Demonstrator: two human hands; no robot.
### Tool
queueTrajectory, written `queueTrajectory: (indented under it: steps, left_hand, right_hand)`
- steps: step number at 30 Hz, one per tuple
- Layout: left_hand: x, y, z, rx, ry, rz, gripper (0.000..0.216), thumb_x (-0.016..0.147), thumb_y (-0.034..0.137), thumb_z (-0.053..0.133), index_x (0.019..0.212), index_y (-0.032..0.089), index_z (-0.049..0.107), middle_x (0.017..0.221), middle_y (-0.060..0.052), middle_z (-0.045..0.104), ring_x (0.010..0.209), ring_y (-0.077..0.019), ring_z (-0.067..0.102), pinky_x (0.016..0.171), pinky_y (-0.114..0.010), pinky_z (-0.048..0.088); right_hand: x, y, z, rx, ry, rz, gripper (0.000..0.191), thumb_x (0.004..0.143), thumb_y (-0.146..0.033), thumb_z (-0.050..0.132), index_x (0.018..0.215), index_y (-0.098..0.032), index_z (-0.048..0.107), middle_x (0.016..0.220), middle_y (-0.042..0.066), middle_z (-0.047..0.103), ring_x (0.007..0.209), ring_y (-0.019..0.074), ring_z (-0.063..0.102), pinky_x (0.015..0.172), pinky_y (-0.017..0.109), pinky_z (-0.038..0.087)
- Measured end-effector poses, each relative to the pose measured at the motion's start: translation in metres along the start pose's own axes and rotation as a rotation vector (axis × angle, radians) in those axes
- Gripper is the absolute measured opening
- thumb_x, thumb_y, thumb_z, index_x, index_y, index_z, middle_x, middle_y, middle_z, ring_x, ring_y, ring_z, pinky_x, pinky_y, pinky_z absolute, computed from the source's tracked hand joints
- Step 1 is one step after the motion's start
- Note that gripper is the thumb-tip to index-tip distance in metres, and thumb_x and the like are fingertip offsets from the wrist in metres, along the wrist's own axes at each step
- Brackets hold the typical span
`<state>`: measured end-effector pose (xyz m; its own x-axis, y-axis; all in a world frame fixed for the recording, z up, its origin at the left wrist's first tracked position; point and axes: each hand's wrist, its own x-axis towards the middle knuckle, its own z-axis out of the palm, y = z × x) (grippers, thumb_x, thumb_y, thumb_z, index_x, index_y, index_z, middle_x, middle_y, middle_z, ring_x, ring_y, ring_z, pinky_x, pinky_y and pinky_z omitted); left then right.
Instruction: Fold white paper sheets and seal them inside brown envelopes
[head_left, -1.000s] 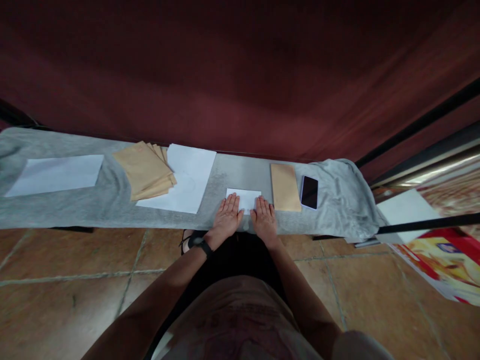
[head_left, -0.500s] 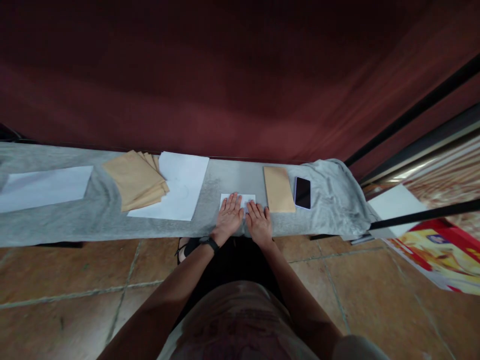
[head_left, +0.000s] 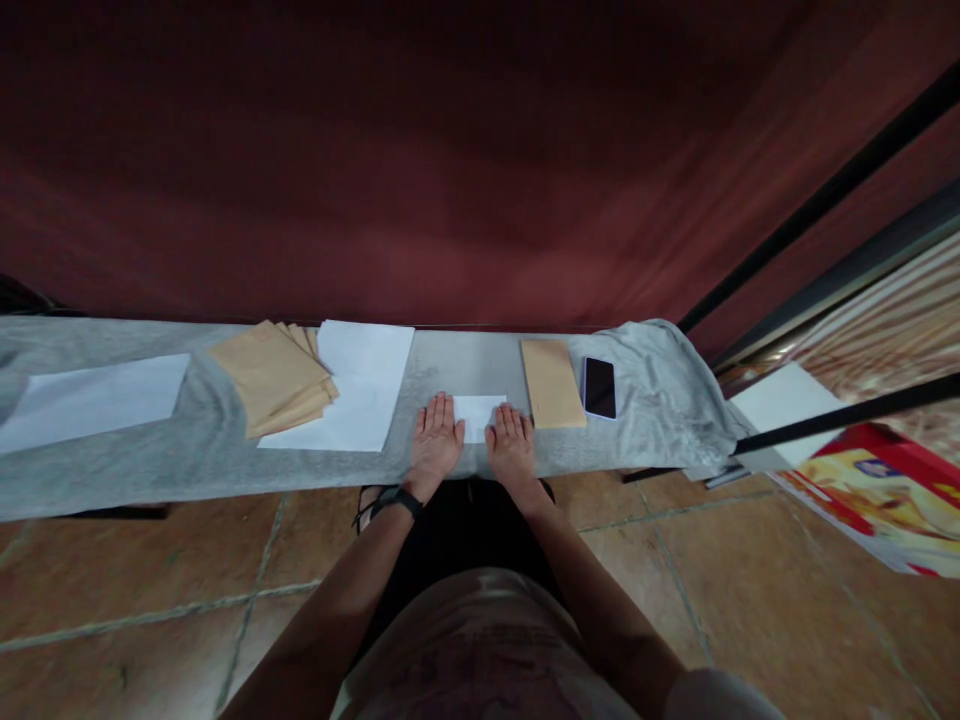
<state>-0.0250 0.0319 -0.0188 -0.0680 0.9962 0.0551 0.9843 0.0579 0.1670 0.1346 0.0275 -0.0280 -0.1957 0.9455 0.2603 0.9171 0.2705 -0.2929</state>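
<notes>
A small white sheet of paper (head_left: 478, 416), seemingly folded, lies on the grey cloth in front of me. My left hand (head_left: 437, 437) rests flat at its left edge, fingers stretched forward. At the right edge lies my right hand (head_left: 511, 443), also flat, its fingertips over the paper's border. Between the two hands the middle of the paper shows. Just right of my right hand is a brown envelope (head_left: 553, 384), and beyond it a phone (head_left: 600, 387) with a dark screen.
Left of my hands lie white sheets (head_left: 367, 390), partly under a fanned stack of brown envelopes (head_left: 274, 375). Another white sheet (head_left: 97, 398) is farther left. The grey cloth (head_left: 217, 470) covers a narrow bench against a dark red surface. A colourful box (head_left: 892, 490) stands low at right.
My hands have moved apart, the left one leftward, uncovering the middle of the white paper. The whole view has shifted slightly.
</notes>
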Motion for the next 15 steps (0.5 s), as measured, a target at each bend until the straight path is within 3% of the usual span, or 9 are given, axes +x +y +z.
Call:
queueTrajectory:
  steps: [7,15]
  left_hand:
    - [-0.001,-0.001,0.0,-0.005,0.0,-0.019,0.062,0.101,0.03,0.027,0.157,0.006,0.026,0.165,-0.016,0.027,0.155,-0.0247,0.019,0.126,-0.045,0.015]
    - [-0.008,-0.006,-0.004,-0.022,0.069,-0.147,0.061,0.1,0.031,0.028,0.155,0.004,0.031,0.163,-0.018,0.031,0.153,-0.0273,0.025,0.125,-0.047,0.015]
  right_hand:
    - [0.003,-0.024,0.016,0.049,-0.034,-0.097,0.051,0.106,-0.036,0.037,0.15,-0.011,0.046,0.157,0.013,0.044,0.146,0.0254,0.04,0.122,0.044,0.025]
    - [-0.002,0.004,0.013,-0.014,0.034,-0.062,0.059,0.105,-0.04,0.037,0.154,-0.007,0.038,0.157,0.018,0.04,0.146,0.0292,0.04,0.121,0.047,0.028]
